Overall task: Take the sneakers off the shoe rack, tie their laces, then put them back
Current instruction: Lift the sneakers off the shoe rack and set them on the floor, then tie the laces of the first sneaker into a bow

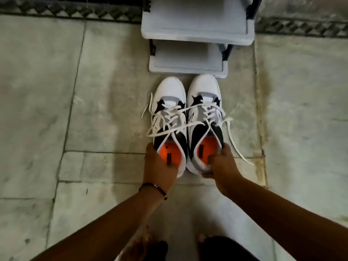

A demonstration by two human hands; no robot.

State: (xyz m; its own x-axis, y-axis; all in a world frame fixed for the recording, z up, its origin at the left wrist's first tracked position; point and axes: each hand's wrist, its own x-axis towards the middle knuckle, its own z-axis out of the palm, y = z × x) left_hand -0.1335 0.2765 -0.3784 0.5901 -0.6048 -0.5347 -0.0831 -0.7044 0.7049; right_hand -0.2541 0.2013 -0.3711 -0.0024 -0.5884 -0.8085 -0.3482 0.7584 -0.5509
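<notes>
Head view: the camera looks down at two bare forearms, a pair of shoes and a rack on a stone floor.
Left hand fingers: the left hand (160, 164) is curled over the heel collar of the left white, black and grey leather sneaker with orange insole (169, 125); the fingers go inside the opening and grip the rim.
Right hand fingers: the right hand (220, 162) holds the heel of the right white, black and grey sneaker with orange insole (205, 121); the thumb is on the outer edge of the collar and the fingers wrap the back of the heel.
Left wrist: a thin dark cord bracelet (153, 187) is around it.
Sneakers: they are side by side, touching each other, with toes pointing away from the person; whether the soles touch the floor I cannot tell.
Laces: the flat white shoelaces (188, 117) are untied and loose; they cross from one shoe to the other, and one end trails on the floor to the right.
Rack: the light grey plastic shoe rack with dark posts (188, 59) is just beyond the toes; two shelves are seen.
Floor: pale worn stone floor tiles (56, 110), with a dark patterned border strip (75, 11) at the far edge.
</notes>
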